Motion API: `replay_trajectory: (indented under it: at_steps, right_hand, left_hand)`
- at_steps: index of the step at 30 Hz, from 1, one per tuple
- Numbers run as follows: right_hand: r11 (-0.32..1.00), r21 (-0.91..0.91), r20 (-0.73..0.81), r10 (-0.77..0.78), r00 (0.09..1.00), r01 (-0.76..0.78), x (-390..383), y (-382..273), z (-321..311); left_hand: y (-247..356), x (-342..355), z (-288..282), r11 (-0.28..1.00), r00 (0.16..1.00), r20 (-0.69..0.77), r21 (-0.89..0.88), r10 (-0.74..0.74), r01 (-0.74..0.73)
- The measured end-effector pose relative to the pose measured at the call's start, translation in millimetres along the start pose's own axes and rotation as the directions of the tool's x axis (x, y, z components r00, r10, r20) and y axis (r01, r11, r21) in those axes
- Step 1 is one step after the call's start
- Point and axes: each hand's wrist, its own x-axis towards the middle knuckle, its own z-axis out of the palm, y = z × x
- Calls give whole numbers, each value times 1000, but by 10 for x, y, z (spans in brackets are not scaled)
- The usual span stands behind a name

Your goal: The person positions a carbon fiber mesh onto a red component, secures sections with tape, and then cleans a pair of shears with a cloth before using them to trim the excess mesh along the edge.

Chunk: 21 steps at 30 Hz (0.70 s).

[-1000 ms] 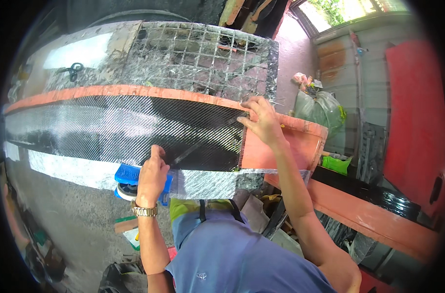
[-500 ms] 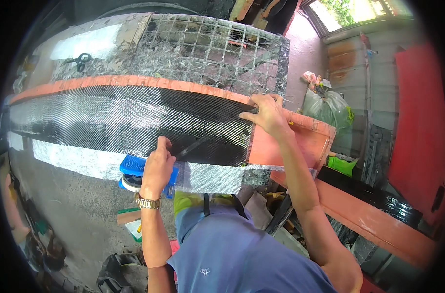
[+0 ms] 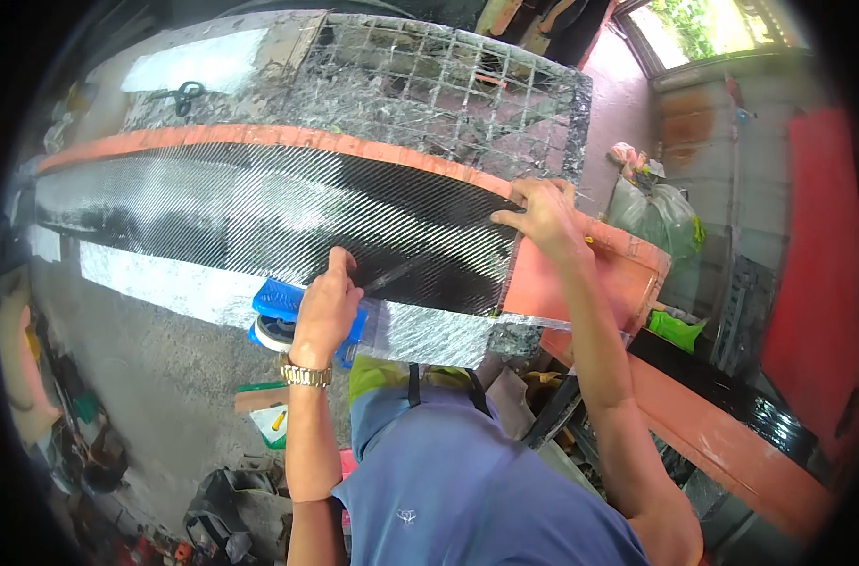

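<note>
Black woven sheet [image 3: 434, 226], glossy and diagonally patterned, lies lengthwise in the long orange form [image 3: 420, 162], running from the far left to a straight cut end beneath your right hand. At upper left, beyond the form, a white sheet [image 3: 198, 58] and a pair of scissors [image 3: 186, 97] lie on the worktop. Along the near side extends a whitish fibrous strip [image 3: 165, 283]. Just right of it is a blue tool with a round roll [image 3: 283, 300], partly covered by your left hand [image 3: 326, 307]. Your left index finger is bent over the near part of the woven sheet, the other fingers curled; whether they grip the blue tool cannot be told. A metal watch [image 3: 306, 375] circles that wrist. Farther right, your right hand [image 3: 547, 215] meets the far rim near the sheet's end, thumb spread toward the left, fingers bent over the edge; you leave a small gap between thumb and fingers, and whether anything is pinched cannot be told. Beyond are a translucent filled bag [image 3: 651, 212], a bright green item [image 3: 677, 329] and a red panel [image 3: 816, 264].
</note>
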Motion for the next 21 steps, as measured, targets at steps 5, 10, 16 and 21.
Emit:
replay_trajectory:
  at_steps: [5,10,16,21]
  right_hand:
    - [999,-30,-8,-10,1000,10,-16,-11,19]
    - [999,-45,9,-8,1000,8,5,-34,8]
    - [999,-41,26,-32,999,34,11,47,-26]
    - [996,-87,86,19,996,-12,38,-46,-49]
  left_hand:
    - [20,-18,4,999,1000,-10,42,-25,25]
    - [-6,-7,27,997,999,-21,65,-33,34]
    - [46,37,55,993,999,5,104,-49,48]
    - [31,-4,29,996,998,2,56,-68,67]
